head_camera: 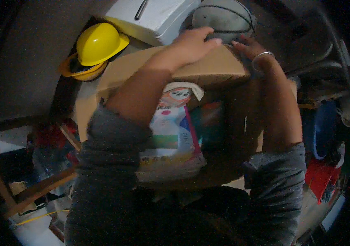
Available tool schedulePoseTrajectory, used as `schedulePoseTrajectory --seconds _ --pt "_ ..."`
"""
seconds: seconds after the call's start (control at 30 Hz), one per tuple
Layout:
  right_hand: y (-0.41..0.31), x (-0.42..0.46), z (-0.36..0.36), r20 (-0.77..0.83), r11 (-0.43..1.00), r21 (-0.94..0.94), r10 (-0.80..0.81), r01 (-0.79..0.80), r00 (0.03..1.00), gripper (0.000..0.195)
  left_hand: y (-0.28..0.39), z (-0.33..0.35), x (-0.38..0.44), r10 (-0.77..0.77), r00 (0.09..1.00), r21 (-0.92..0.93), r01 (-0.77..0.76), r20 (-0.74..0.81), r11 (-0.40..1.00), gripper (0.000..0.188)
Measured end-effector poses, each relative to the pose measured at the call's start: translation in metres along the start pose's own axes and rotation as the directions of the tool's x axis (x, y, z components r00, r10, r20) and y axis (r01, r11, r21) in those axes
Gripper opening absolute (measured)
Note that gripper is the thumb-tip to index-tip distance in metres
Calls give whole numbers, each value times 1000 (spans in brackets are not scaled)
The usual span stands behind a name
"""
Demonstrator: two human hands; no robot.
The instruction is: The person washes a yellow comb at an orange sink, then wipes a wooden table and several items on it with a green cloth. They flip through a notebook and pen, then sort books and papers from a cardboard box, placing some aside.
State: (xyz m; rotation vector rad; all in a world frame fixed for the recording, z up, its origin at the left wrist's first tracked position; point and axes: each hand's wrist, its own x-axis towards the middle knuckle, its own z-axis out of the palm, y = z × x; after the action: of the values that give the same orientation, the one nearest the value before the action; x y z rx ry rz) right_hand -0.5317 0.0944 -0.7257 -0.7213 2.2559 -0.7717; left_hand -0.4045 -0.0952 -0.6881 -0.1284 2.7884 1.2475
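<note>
An open cardboard box [211,66] lies in front of me, its far flap folded outward. Inside it are a printed bag [168,129] with pink, white and green parts and a dark green item [210,123]. Beyond the far flap is a rounded grey object [221,20] with a dark cord across it. My left hand [198,43] reaches over the flap to the near left side of the grey object, fingers bent. My right hand [250,47], with a bracelet at the wrist, is at its near right side. Whether either hand grips it is not plain.
A yellow hard hat [98,44] rests on another yellow-orange one [85,73] at the upper left. A white box [153,18] with a pen-like dark object [141,9] on top stands behind. A blue round item [324,129] and a red item [321,181] are at the right.
</note>
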Motion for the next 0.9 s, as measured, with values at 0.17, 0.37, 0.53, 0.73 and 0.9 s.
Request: schedulePoseTrajectory --seconds 0.17,0.37,0.53,0.73,0.9 --pt "32 4 0 -345 993 119 22 20 938 39 -14 -63 -104 62 938 6 -64 -341 998 27" --pt "-84 -120 40 -371 835 417 -204 359 906 23 -46 -72 -241 -264 871 2 291 -415 957 23" --pt "-40 -185 152 52 958 252 -152 135 987 32 -59 -39 -231 -22 954 274 108 -298 956 42" --pt "-16 -206 217 92 929 362 44 -74 995 58 -76 0 -200 -142 984 326 170 -108 930 42" --pt "-47 -200 200 -348 940 145 -244 309 905 74 -59 -6 -264 -54 997 339 35 46 940 32"
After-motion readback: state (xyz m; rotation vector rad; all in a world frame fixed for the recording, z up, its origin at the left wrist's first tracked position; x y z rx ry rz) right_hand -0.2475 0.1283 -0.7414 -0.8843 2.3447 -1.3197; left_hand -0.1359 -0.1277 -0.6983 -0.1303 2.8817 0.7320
